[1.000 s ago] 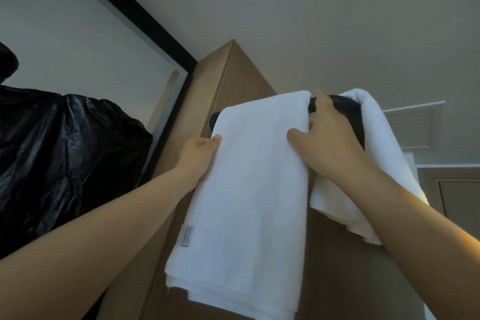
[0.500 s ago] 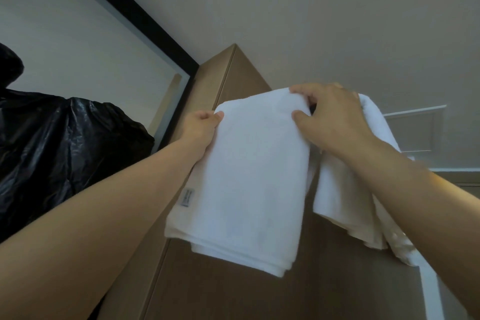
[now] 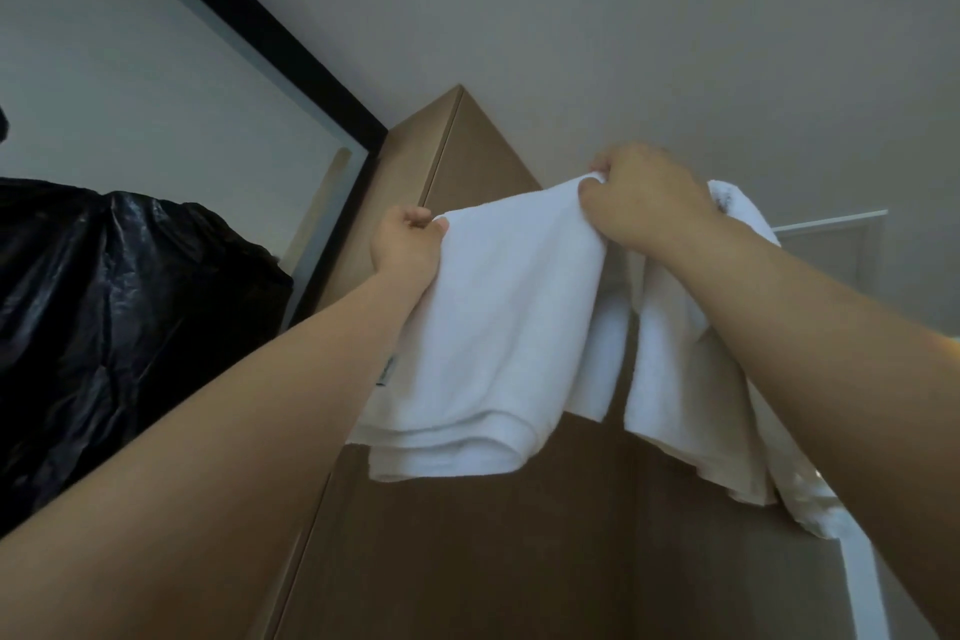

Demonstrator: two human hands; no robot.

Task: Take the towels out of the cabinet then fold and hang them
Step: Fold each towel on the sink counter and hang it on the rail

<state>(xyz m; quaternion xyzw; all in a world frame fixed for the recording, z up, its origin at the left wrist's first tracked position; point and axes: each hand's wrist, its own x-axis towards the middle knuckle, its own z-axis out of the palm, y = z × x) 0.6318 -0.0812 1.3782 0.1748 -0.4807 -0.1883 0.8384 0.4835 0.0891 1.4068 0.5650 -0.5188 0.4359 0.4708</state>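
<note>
A folded white towel [image 3: 498, 327] hangs high in front of the brown cabinet [image 3: 519, 535]. My left hand [image 3: 408, 247] grips its upper left corner and my right hand [image 3: 644, 203] pinches its upper right corner. The towel sags between them, its folded lower edge bunched. A second white towel [image 3: 691, 379] hangs to the right, behind my right forearm. The dark bar that carries it is hidden by my right hand.
A black plastic bag [image 3: 119, 322] bulges at the left. Behind it runs a black frame [image 3: 270, 42] around a pale panel. The grey ceiling fills the top. A white-framed hatch [image 3: 841, 244] shows at the right.
Both hands closed on the towel's top corners and raised it. The towel came up off the dark bar and now sags between my hands with its lower edge higher.
</note>
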